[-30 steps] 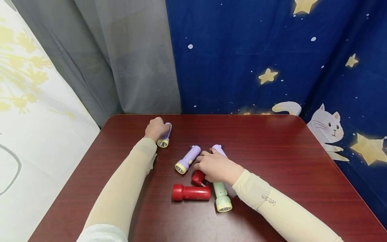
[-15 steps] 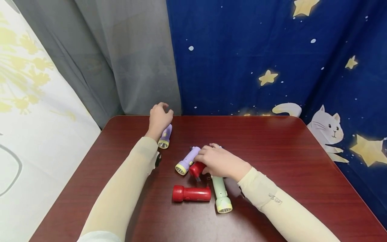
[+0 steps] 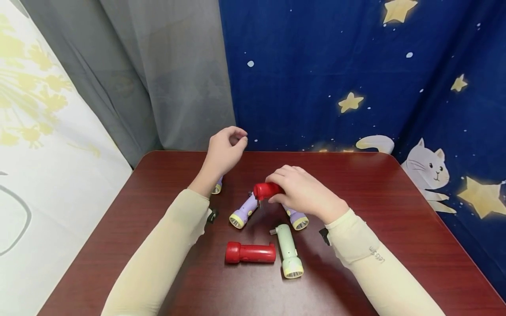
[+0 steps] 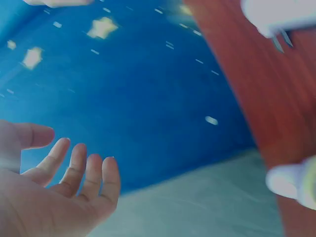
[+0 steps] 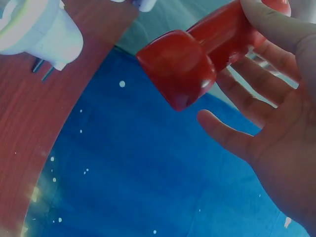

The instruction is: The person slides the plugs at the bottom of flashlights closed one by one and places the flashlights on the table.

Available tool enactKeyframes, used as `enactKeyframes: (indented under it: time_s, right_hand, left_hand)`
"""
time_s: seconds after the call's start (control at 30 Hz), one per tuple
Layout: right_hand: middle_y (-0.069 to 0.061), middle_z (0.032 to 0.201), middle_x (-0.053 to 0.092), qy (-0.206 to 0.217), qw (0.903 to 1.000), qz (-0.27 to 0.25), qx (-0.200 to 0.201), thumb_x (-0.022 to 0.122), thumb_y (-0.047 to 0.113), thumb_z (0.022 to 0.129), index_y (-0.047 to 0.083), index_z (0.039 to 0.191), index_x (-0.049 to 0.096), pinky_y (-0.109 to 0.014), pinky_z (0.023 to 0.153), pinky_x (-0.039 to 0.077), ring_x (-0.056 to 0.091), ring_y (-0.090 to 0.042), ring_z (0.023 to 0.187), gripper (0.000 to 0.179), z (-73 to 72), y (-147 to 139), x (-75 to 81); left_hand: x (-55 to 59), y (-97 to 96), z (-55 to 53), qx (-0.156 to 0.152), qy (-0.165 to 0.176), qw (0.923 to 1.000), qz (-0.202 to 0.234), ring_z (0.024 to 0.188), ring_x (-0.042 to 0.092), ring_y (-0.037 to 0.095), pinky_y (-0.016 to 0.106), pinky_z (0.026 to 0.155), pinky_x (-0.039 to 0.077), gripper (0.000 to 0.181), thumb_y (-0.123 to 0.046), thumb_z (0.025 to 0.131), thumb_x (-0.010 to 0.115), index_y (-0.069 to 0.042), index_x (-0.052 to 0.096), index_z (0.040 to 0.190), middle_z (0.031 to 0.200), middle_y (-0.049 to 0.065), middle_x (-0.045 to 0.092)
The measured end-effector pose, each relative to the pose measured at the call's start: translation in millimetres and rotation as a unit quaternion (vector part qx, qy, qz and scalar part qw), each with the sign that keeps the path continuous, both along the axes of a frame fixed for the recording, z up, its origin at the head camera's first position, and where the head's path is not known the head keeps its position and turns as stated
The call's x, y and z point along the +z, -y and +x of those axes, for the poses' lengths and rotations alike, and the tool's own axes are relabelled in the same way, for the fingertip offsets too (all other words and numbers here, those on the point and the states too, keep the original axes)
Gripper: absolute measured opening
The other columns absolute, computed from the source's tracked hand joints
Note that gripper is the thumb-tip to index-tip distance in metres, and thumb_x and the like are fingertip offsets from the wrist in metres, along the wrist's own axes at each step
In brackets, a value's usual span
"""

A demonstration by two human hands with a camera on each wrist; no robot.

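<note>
A right hand (image 3: pixel 306 193) is holding a red flashlight (image 3: pixel 269 190) up in the air over the worktop (image 3: pixel 363 219). That is farther back than the green flashlight (image 3: pixel 287 243) and a bit left of it. The held red flashlight is lying almost level, with its long body going sideways. One end is pointing left, and its metal prongs (image 3: pixel 259 203) are poking down. Its wide head (image 5: pixel 175 69) is sticking out on the little finger's side. The right fingers (image 5: pixel 232 139) are bending over it, with the thumb closing on the other side.

The left hand (image 3: pixel 225 151) is hanging in the air, far back and left of the green flashlight. Its empty fingers (image 4: pixel 76 168) are curling loosely, with a small gap before the thumb.

Another red flashlight (image 3: pixel 253 253) is lying just left of the green flashlight, its wide end pointing left. The green flashlight is pointing its lens toward the person.
</note>
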State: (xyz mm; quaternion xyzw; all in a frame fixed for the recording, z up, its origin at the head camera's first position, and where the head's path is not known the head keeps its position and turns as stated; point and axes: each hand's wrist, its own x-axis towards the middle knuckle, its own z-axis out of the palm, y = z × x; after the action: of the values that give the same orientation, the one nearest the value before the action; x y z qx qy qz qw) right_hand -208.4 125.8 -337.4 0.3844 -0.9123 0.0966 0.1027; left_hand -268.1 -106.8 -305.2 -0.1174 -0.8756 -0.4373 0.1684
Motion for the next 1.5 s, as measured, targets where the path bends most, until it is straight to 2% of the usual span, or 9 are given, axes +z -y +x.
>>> enactKeyframes:
  time_s: [0.17,0.3,0.47,0.6,0.8,1.0,1.13,1.37,1.5]
  right_hand:
    - [-0.003,0.110,0.072,0.019,0.9981,-0.056,-0.016,0.088,0.031,0.089,0.010,0.122,0.072,-0.039,0.090,0.060,0.068,-0.018,0.094,0.042,0.9,-5,3.7]
    - [-0.005,0.109,0.070,0.025,0.9939,-0.102,-0.035,0.087,0.027,0.091,0.010,0.127,0.071,-0.036,0.082,0.061,0.066,-0.017,0.088,0.043,5.4,-9,6.3]
    - [-0.006,0.111,0.070,-0.007,0.9872,-0.153,-0.045,0.084,0.019,0.092,0.009,0.131,0.071,-0.034,0.078,0.061,0.065,-0.017,0.087,0.043,14.7,-8,8.1]
    - [-0.004,0.111,0.068,-0.029,0.9785,-0.195,-0.061,0.086,0.023,0.090,0.010,0.128,0.070,-0.033,0.077,0.061,0.064,-0.016,0.087,0.043,26.8,-4,7.9]
    - [-0.005,0.111,0.069,-0.053,0.9641,-0.236,-0.110,0.088,0.026,0.088,0.010,0.122,0.069,-0.036,0.075,0.061,0.066,-0.017,0.084,0.042,40.8,9,4.3]
    - [-0.008,0.112,0.072,0.012,0.9390,-0.296,-0.174,0.087,0.021,0.087,0.008,0.126,0.065,-0.042,0.081,0.064,0.072,-0.022,0.089,0.046,50.0,21,4.2]
    - [-0.010,0.115,0.075,0.051,0.9241,-0.321,-0.202,0.086,0.019,0.088,0.009,0.131,0.061,-0.045,0.084,0.065,0.075,-0.025,0.093,0.050,58.0,25,6.9]
    - [-0.011,0.112,0.076,0.067,0.9160,-0.347,-0.190,0.087,0.024,0.089,0.008,0.133,0.058,-0.042,0.086,0.066,0.076,-0.023,0.093,0.056,71.9,27,8.0]
    - [-0.010,0.112,0.076,0.089,0.9124,-0.359,-0.175,0.083,0.020,0.092,0.008,0.132,0.058,-0.041,0.086,0.066,0.076,-0.020,0.092,0.049,78.7,24,8.0]
  left_hand:
    - [17.1,-18.0,50.6,-0.060,-0.090,0.9941,-0.005,0.096,0.069,0.020,0.038,0.087,0.060,0.016,-0.015,0.102,0.064,-0.008,0.077,0.109,0.107,0.007,0.075]
    - [23.2,-31.7,100.9,-0.105,-0.177,0.9781,-0.031,0.099,0.066,0.020,0.036,0.087,0.057,0.013,-0.013,0.100,0.067,-0.008,0.078,0.103,0.105,0.005,0.076]
    - [17.0,-37.8,142.5,-0.103,-0.188,0.9757,-0.047,0.098,0.065,0.017,0.029,0.083,0.055,0.009,-0.014,0.098,0.071,-0.010,0.077,0.103,0.106,0.001,0.074]
    - [6.9,-35.9,151.3,-0.076,-0.138,0.9871,-0.027,0.093,0.069,0.016,0.032,0.084,0.061,0.009,-0.012,0.096,0.074,-0.010,0.077,0.104,0.104,0.001,0.074]
    - [-8.0,-37.0,147.5,-0.033,-0.041,0.9986,0.001,0.098,0.074,0.018,0.039,0.088,0.064,0.021,-0.017,0.098,0.073,-0.008,0.076,0.116,0.110,0.004,0.077]
    - [-10.6,-44.0,150.1,-0.019,0.012,0.9991,0.036,0.103,0.076,0.018,0.038,0.093,0.065,0.028,-0.022,0.100,0.072,-0.008,0.073,0.124,0.116,0.005,0.076]
    - [-9.2,-48.2,157.2,-0.033,0.035,0.9966,0.066,0.112,0.077,0.021,0.041,0.098,0.063,0.034,-0.022,0.101,0.070,-0.007,0.068,0.131,0.122,0.006,0.075]
    - [-12.2,-51.3,164.3,-0.050,0.044,0.9955,0.067,0.127,0.072,0.023,0.046,0.103,0.060,0.064,-0.023,0.101,0.068,-0.007,0.047,0.159,0.148,0.011,0.067]
    - [-14.7,-48.5,164.7,-0.052,0.050,0.9950,0.069,0.127,0.072,0.024,0.045,0.101,0.061,0.066,-0.024,0.103,0.068,-0.008,0.044,0.162,0.149,0.010,0.066]
